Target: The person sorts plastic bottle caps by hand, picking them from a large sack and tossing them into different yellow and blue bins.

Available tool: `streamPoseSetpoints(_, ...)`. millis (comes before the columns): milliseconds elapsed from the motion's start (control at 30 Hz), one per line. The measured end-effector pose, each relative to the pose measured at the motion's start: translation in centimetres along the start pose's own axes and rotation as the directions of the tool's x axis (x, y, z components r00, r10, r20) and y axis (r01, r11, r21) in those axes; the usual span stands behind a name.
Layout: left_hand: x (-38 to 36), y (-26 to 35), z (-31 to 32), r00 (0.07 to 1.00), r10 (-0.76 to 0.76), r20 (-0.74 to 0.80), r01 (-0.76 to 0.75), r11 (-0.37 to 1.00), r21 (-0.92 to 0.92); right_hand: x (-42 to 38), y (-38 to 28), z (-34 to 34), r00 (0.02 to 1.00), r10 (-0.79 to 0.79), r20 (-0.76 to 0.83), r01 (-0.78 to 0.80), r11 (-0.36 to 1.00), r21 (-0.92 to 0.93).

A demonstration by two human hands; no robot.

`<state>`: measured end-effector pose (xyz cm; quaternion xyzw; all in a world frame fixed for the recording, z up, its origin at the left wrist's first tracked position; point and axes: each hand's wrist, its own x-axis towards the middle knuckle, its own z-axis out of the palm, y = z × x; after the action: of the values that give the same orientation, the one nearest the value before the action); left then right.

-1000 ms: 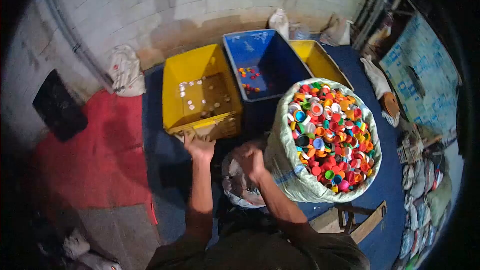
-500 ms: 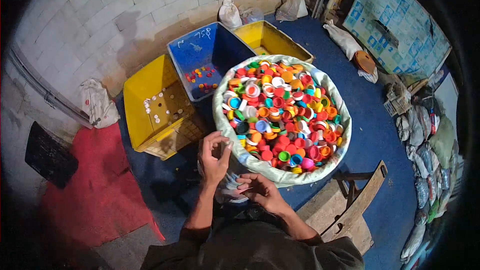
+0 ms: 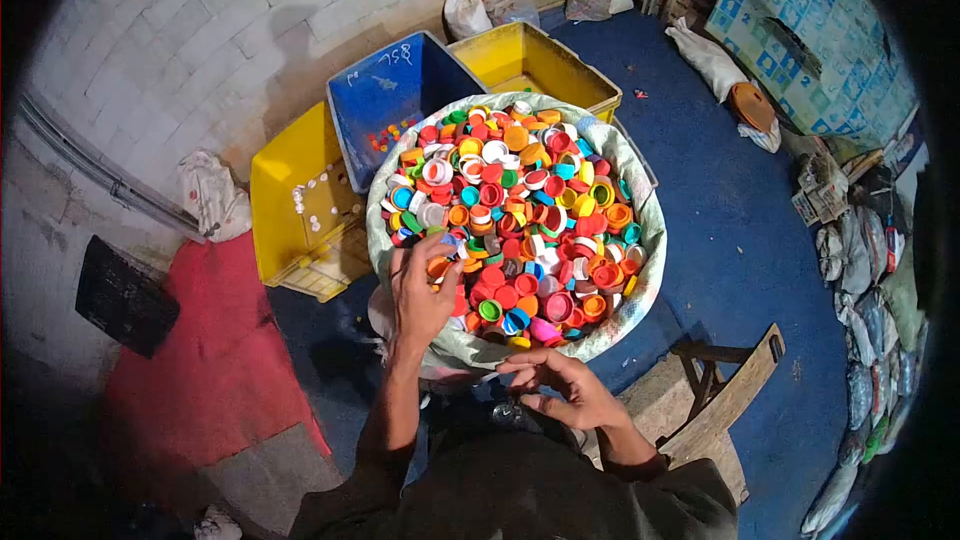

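A large round sack with a pale rolled rim stands before me, heaped with colourful plastic caps. Over its near left edge is my left hand, thumb and fingers curved apart around an orange cap; whether it grips that cap is unclear. Just outside the near rim, my right hand has its fingers bent, with a small whitish piece beside the fingertips. Whether those fingers hold the piece cannot be made out.
Behind the sack are a blue bin and a yellow bin. Another yellow bin with white caps stands left. A wooden stool is at the lower right, and filled bags line the right side.
The sack appears further left and nearer in view. My left hand has come over the caps from outside the rim. My right hand has shifted right, away from the clear plastic below the rim.
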<state>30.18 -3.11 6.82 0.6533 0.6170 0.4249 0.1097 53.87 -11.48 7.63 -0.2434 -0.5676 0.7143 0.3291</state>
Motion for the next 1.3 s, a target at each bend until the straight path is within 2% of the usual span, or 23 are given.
streamPoseSetpoints(100, 1.1, 0.8, 1.3, 0.997, 0.064, 0.031, -0.065, 0.998, 0.020, -0.2, -1.2, -0.9, 0.999, -0.033, 0.032, 0.033, 0.999, 0.000)
streamPoseSetpoints(200, 2.1, 0.5, 2.6, 0.985, 0.154, 0.075, -0.158, 0.986, 0.048, -0.4, -1.7, -1.4, 0.998, -0.063, 0.023, 0.064, 0.994, -0.083)
streamPoseSetpoints(333, 3.4, 0.1, 3.0, 0.954, 0.193, 0.230, -0.221, 0.970, 0.105, -0.6, -1.6, -1.5, 0.993, -0.113, -0.037, 0.104, 0.978, -0.183)
streamPoseSetpoints(533, 4.5, 0.8, 2.3, 0.917, 0.152, 0.369, -0.213, 0.968, 0.130, -1.1, -2.5, -0.6, 0.991, -0.089, -0.104, 0.087, 0.996, -0.028)
streamPoseSetpoints(733, 5.3, -0.1, 3.0, 0.894, 0.135, 0.427, -0.176, 0.983, 0.056, -0.6, -2.5, -0.5, 0.985, -0.120, -0.121, 0.104, 0.987, -0.125)
streamPoseSetpoints(833, 5.3, -0.6, 3.2, 0.892, 0.139, 0.429, -0.213, 0.968, 0.130, -0.3, -2.1, -0.1, 0.982, -0.133, -0.132, 0.106, 0.975, -0.196)
streamPoseSetpoints(1033, 5.4, -0.8, 3.7, 0.894, 0.184, 0.409, -0.237, 0.968, 0.082, 0.3, -1.2, 0.7, 0.970, -0.173, -0.173, 0.128, 0.962, -0.241)
streamPoseSetpoints(1133, 5.4, -0.8, 3.7, 0.907, 0.274, 0.320, -0.266, 0.961, -0.069, 0.4, -1.5, 0.6, 0.954, -0.187, -0.232, 0.092, 0.925, -0.368)
streamPoseSetpoints(1233, 5.2, -0.2, 2.6, 0.958, 0.091, 0.272, 0.014, 0.933, -0.360, 1.7, -3.1, 0.1, 0.918, -0.229, -0.325, -0.023, 0.785, -0.619)
streamPoseSetpoints(1267, 4.9, -1.1, 3.1, 0.966, 0.082, 0.246, 0.067, 0.838, -0.541, 2.4, -2.9, -0.5, 0.890, -0.302, -0.341, -0.022, 0.719, -0.695)
streamPoseSetpoints(1300, 4.7, -1.2, 2.7, 0.970, 0.001, 0.243, 0.164, 0.735, -0.658, 3.3, -3.6, -1.1, 0.891, -0.311, -0.330, -0.041, 0.669, -0.742)
